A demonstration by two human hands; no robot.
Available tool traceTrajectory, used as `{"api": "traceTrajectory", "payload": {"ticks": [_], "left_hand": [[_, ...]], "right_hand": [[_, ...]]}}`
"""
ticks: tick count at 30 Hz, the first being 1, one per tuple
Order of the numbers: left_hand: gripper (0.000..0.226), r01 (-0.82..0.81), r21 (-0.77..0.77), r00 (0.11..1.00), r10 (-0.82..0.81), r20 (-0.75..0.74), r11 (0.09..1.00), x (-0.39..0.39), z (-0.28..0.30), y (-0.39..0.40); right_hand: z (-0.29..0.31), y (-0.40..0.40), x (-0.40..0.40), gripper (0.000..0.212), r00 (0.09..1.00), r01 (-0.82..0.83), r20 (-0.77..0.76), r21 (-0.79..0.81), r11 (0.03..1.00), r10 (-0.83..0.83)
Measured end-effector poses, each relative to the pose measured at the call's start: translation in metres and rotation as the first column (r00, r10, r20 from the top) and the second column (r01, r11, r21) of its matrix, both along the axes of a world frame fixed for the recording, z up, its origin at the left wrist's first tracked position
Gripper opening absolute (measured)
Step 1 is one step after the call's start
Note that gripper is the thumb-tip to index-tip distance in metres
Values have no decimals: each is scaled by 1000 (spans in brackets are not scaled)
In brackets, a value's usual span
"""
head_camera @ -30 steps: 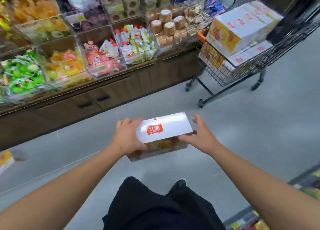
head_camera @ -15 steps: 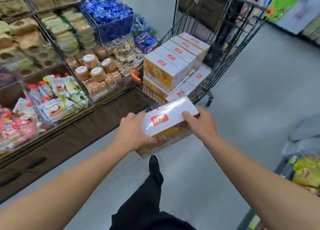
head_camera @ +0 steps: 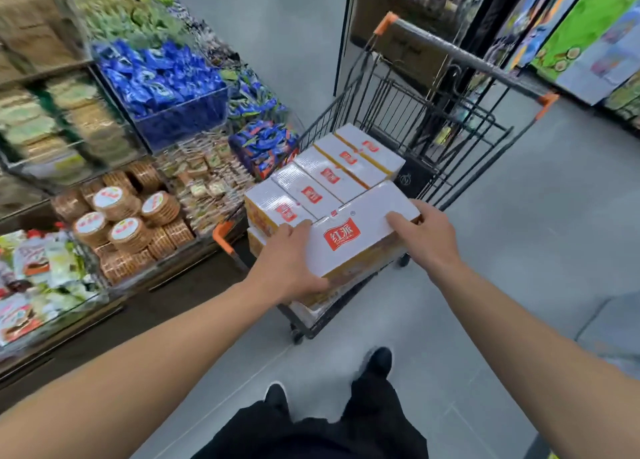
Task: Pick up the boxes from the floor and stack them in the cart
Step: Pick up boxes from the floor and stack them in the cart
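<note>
Glossy cardboard box (head_camera: pixel 353 237) is carried over the cart (head_camera: pixel 398 119).
Stiff, probably light, slippery; left hand (head_camera: pixel 287 268) and right hand (head_camera: pixel 424 237) fingers are clamped on its ends.

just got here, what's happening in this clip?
A person in a shop aisle holds a white box with a red label in both hands, left hand at its near end, right hand on its far end. The box is over the near end of the cart, which already holds a row of matching boxes. It is not yet released.
</note>
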State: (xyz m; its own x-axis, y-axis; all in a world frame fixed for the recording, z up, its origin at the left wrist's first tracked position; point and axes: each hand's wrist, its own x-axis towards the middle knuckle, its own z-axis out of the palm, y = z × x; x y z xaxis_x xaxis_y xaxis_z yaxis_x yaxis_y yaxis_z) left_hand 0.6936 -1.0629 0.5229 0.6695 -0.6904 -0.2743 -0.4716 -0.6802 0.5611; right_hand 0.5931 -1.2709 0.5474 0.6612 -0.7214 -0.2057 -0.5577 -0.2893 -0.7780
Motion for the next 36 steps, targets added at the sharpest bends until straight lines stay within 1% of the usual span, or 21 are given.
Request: {"api": "traceTrajectory", "payload": {"ticks": [3,4,7,8,10,13,16,17,20,23,26,28,30,32,33,36], "left_hand": [[107,-32,5,999,32,-21,999,16,-12,-57],[105,-38,17,999,39,-25,999,18,-15,-70],[101,-127,61,991,129,-30,990,30,-30,-132],[99,-146,70,989,148,-29,987,34,-33,-149],[97,-179,114,983,184,-29,977,39,-41,-190],[100,-202,226,975,216,-41,953,46,-56,-235],[102,-222,281,970,241,-36,934,45,-77,-264],[101,-237,296,966,257,-33,925,44,-85,-276],[97,-248,327,964,266,-11,912,42,-107,-294],[95,-300,328,945,326,-28,896,45,-131,-309],[92,-353,278,929,370,-10,893,48,-143,-321],[90,-381,227,917,398,-29,896,50,-147,-324],[83,-385,226,909,410,-75,895,48,-152,-324],[75,-389,218,897,422,-133,895,45,-156,-320],[73,-400,206,888,433,-154,893,44,-157,-318],[68,-406,178,882,435,-182,896,44,-158,-315]], "right_hand": [[-12,-67,32,29,999,-42,11,-4,999,42],[-15,-81,37,28,998,-55,11,1,998,55],[-32,-149,64,20,991,-135,-10,57,989,136],[-39,-168,70,21,988,-152,-22,80,985,154],[-52,-209,82,27,981,-176,-66,122,977,185],[-70,-258,104,22,950,-240,-166,154,958,265],[-92,-291,124,17,883,-331,-300,150,932,362],[-103,-303,131,17,845,-366,-360,148,919,394],[-128,-319,141,19,743,-435,-489,166,885,457],[-150,-332,156,32,673,-479,-552,182,859,492],[-162,-340,169,39,665,-491,-544,198,849,511],[-164,-340,174,45,647,-543,-533,179,820,545],[-174,-341,177,58,578,-623,-549,180,761,603],[-177,-339,176,71,521,-665,-571,194,722,634],[-177,-338,177,74,508,-674,-578,195,713,638],[-170,-334,179,74,476,-676,-609,207,707,634]]}}
